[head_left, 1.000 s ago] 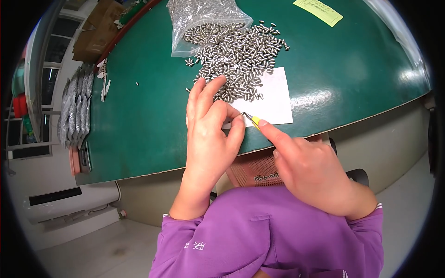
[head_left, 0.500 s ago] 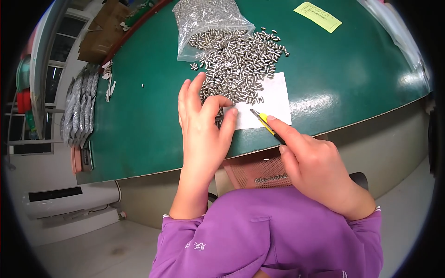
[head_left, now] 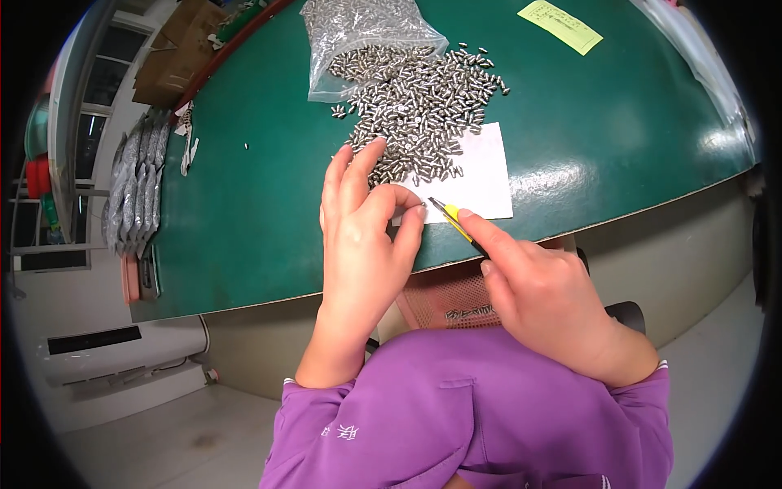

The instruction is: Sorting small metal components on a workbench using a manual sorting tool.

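Observation:
A heap of small silver metal pins (head_left: 419, 98) spills from a clear plastic bag (head_left: 358, 33) onto a white paper sheet (head_left: 487, 175) on the green table (head_left: 261, 187). My left hand (head_left: 362, 236) rests at the near edge of the heap, its thumb and forefinger pinched together at the paper's edge. I cannot tell if a pin is between them. My right hand (head_left: 546, 293) grips yellow-and-black tweezers (head_left: 452, 220), their tip pointing at my left fingertips.
A yellow note (head_left: 560, 24) lies at the far right of the table. Several grey packets (head_left: 130, 191) are stacked at the table's left edge, with cardboard boxes (head_left: 175, 53) behind. A perforated orange seat (head_left: 452, 297) shows under the table edge.
My left hand has slid toward the near edge of the heap and its thumb and forefinger have pinched together. My right hand holds the tweezers throughout, their tip staying close to my left fingers.

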Demonstrator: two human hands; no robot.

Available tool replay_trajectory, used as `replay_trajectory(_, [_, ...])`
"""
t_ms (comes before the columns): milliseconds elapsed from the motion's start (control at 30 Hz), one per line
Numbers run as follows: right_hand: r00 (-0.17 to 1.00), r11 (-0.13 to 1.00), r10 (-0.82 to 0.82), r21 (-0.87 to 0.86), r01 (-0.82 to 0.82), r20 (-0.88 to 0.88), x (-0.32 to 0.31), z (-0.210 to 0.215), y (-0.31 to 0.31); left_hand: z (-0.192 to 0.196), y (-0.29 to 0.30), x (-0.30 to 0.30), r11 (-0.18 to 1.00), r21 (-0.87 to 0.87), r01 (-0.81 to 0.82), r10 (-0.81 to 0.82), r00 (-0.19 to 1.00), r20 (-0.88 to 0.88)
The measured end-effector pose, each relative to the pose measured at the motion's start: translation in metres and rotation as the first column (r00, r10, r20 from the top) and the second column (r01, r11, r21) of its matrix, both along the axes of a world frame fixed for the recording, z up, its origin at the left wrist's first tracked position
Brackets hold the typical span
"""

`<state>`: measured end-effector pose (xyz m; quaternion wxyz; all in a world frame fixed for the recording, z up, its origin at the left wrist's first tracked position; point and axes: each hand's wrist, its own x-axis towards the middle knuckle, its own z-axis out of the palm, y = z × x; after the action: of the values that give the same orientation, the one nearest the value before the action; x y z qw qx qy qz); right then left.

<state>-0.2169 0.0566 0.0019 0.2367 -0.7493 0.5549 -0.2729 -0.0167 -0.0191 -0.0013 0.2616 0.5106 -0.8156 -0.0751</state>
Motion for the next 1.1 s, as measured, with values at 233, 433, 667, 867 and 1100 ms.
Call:
replay_trajectory(233, [0.999, 1.000, 0.018, -0.015, -0.019, -0.052, 0.003, -0.002, 0.004, 0.000, 0.003, -0.001, 1.000, -0.011, -0.010, 0.010, 0.999, -0.031])
replay_trajectory(433, [0.996, 0.999, 0.013, -0.031, -0.016, -0.088, 0.006, -0.006, 0.006, 0.002, 0.001, -0.003, 0.998, -0.059, 0.015, -0.014, 1.000, 0.012])
replay_trajectory(667, [0.995, 0.999, 0.012, -0.046, -0.016, -0.097, 0.005, -0.007, 0.005, 0.005, -0.001, -0.004, 0.997, -0.060, 0.050, -0.047, 0.998, 0.038])
replay_trajectory(867, [0.997, 0.999, 0.052, -0.007, -0.052, -0.059, 0.000, -0.002, -0.004, 0.003, -0.001, -0.004, 0.998, -0.046, 0.052, -0.051, 0.998, 0.020])
replay_trajectory(1100, [0.995, 0.999, 0.043, 0.002, -0.043, -0.091, 0.000, 0.008, -0.004, 0.005, 0.003, -0.003, 0.998, -0.015, 0.063, -0.063, 0.998, 0.015])
